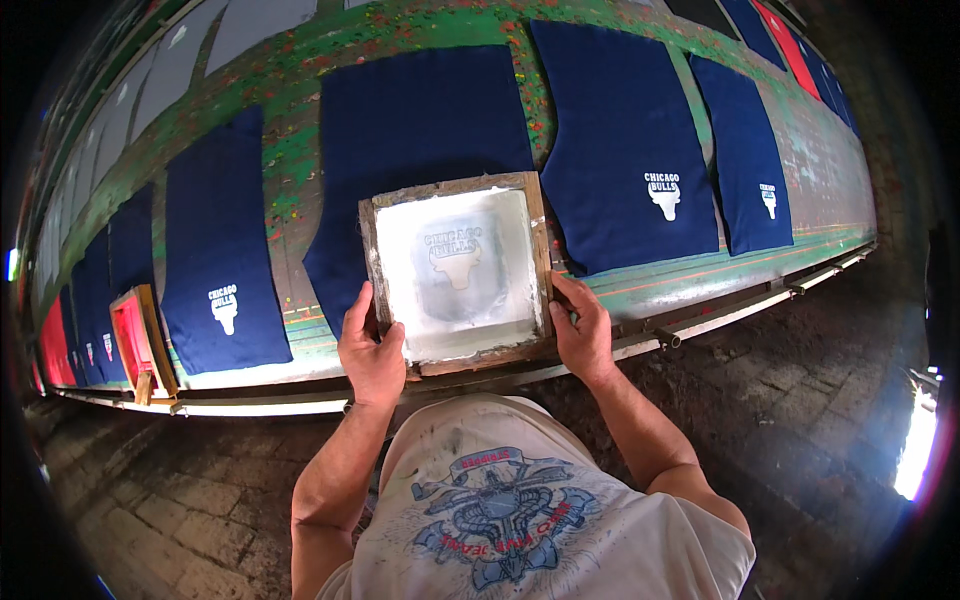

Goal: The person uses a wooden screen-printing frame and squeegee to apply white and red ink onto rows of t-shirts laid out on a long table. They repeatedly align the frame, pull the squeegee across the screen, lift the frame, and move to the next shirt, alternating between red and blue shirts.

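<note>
A wooden-framed printing screen [505,290] with white mesh is held at its two sides, over the lower part of a navy fabric panel [420,120]. A bull-head design with lettering shows faintly in the mesh. My left hand [372,350] grips the left side of the frame, thumb on its near corner. On the opposite side my right hand [582,325] grips the frame with bent fingers. Whether the frame rests on the fabric or hovers just above it, I cannot tell. The frame hides the fabric beneath it.
Navy panels with white bull prints lie to the right [630,140] and left [225,240] on a long, paint-spattered green table [290,190]. A second wooden frame with red mesh [140,345] leans at the near left edge. A metal rail [720,318] runs along the table front, above a brick floor [200,500].
</note>
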`<state>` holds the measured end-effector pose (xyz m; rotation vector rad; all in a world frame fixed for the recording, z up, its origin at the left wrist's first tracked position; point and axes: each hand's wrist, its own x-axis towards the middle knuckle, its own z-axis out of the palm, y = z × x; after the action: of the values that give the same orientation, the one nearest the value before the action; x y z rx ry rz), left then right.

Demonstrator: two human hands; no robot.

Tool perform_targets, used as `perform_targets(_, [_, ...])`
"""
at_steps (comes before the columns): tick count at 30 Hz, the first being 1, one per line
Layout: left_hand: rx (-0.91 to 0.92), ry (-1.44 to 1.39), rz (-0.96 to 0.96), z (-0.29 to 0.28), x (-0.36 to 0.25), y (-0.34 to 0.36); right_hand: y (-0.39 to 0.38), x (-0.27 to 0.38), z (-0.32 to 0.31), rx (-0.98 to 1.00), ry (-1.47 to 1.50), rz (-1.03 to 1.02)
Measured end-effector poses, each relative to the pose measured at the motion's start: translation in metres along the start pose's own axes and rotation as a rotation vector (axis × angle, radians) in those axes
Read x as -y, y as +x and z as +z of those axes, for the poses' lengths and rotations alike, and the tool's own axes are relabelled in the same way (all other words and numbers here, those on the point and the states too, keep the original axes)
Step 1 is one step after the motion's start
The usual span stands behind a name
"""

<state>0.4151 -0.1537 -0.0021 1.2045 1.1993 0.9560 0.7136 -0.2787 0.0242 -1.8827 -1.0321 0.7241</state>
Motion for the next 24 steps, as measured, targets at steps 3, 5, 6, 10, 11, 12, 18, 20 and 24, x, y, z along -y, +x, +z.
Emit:
perform_targets(3, [0.002, 0.019, -0.006, -0.002, -0.001, -0.001, 0.008, 0.004, -0.007, 0.005, -0.068, -0.057])
perform_targets(5, [-0.001, 0.018, -0.013, -0.002, -0.001, 0.0, 0.021, 0.01, -0.014, -0.054, -0.116, -0.179])
perform_targets(6, [-0.003, 0.006, -0.018, -0.001, -0.001, 0.0, 0.029, 0.014, -0.017, -0.097, -0.134, -0.258])
perform_targets(10, [-0.012, 0.002, -0.023, 0.001, -0.002, 0.0, 0.069, 0.042, -0.028, -0.178, -0.149, -0.359])
perform_targets(11, [-0.016, 0.099, 0.001, 0.0, -0.003, 0.0, 0.085, 0.05, -0.025, -0.218, -0.18, -0.427])
perform_targets(12, [-0.019, 0.176, 0.029, -0.001, -0.004, -0.001, 0.103, 0.057, -0.023, -0.183, -0.217, -0.491])
perform_targets(18, [-0.03, 0.449, 0.165, -0.004, -0.012, -0.003, 0.242, 0.088, 0.02, -0.041, -0.531, -0.854])
perform_targets(20, [-0.039, 0.463, 0.154, -0.003, -0.012, -0.004, 0.296, 0.094, 0.042, 0.016, -0.638, -0.833])
perform_targets(24, [-0.071, 0.384, 0.062, -0.001, -0.009, -0.006, 0.37, 0.102, 0.081, 0.031, -0.772, -0.78])
